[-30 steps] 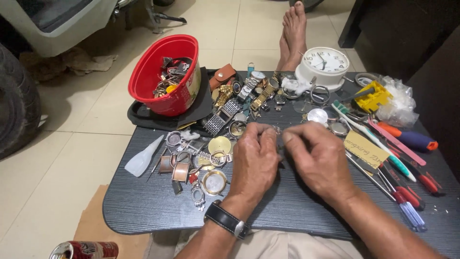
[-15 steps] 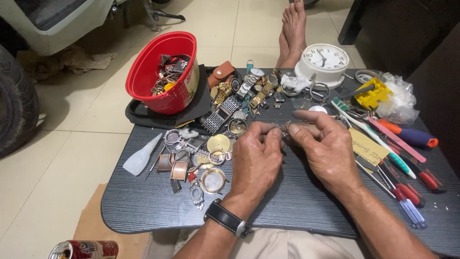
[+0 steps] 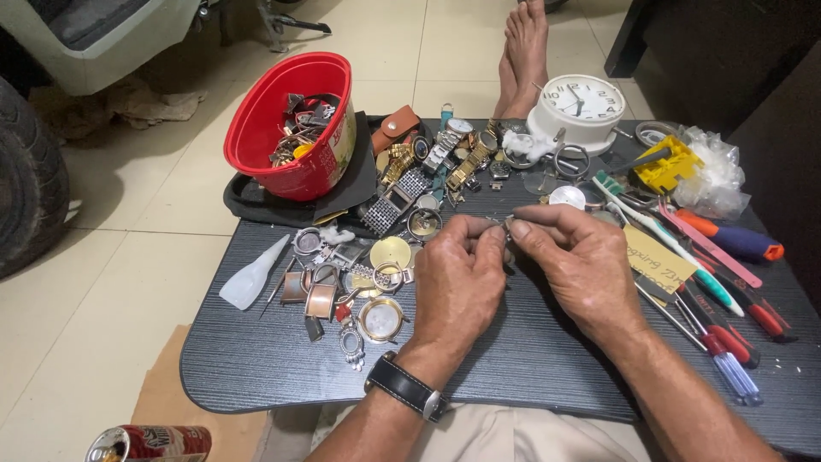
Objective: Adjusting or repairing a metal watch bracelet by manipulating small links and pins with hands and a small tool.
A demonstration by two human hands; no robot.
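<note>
My left hand [image 3: 457, 287] and my right hand [image 3: 580, 261] meet over the middle of a dark wood-grain table [image 3: 256, 368]. Their fingertips pinch a tiny metal part [image 3: 506, 224] between them; its shape is too small to make out. A black-strapped wristwatch [image 3: 406, 387] is on my left wrist. Just left of my left hand lies a scatter of watch cases and rings [image 3: 355, 282], among them a round gold case [image 3: 380, 318]. Behind the hands lies a heap of watches with metal bands [image 3: 432, 167].
A red bucket [image 3: 295, 128] of watch parts stands at the back left on a black cloth. A white alarm clock [image 3: 581, 103] sits at the back. Screwdrivers and tweezers [image 3: 727, 282] lie at the right. A white dropper bottle [image 3: 252, 274], a drink can [image 3: 150, 443], bare feet [image 3: 523, 47].
Both hands have shifted slightly away from me and drawn closer, fingertips now pressed together on the small part. The camera view has tilted a little; the table's things lie as before.
</note>
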